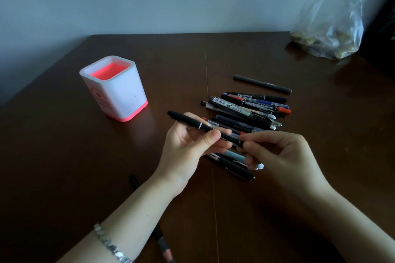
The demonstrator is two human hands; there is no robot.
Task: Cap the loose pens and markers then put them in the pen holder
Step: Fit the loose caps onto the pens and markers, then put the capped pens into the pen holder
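The black marker (192,123) was held above the table between both hands, lying slantwise with its far end pointing up and left toward the pen holder. The left hand (188,145) gripped its barrel, thumb on top and fingers curled beneath. The right hand (277,151) pinched the marker's near end between thumb and fingertips, and from the way it pressed there it seemed to be seating a cap, though the joint itself was hidden by the fingers.

Just beyond and beneath the hands lay the pile of pens and markers (245,111), many of them crossing and touching one another; some showed red or white tips, and whether each was capped could not be told. One grey pen (262,83) lay apart behind the pile. Another dark pen (133,180) lay by the left forearm, partly hidden, with what looked like a further one nearer the frame's lower edge.

The pen holder (115,89), white with a pink base and pink inside, stood upright well to the left, and nothing rose above its rim. By that, the task looked barely begun: almost everything was left to check, cap and drop in.

A clear plastic bag (333,28) sat at the far right corner of the brown table (64,156).
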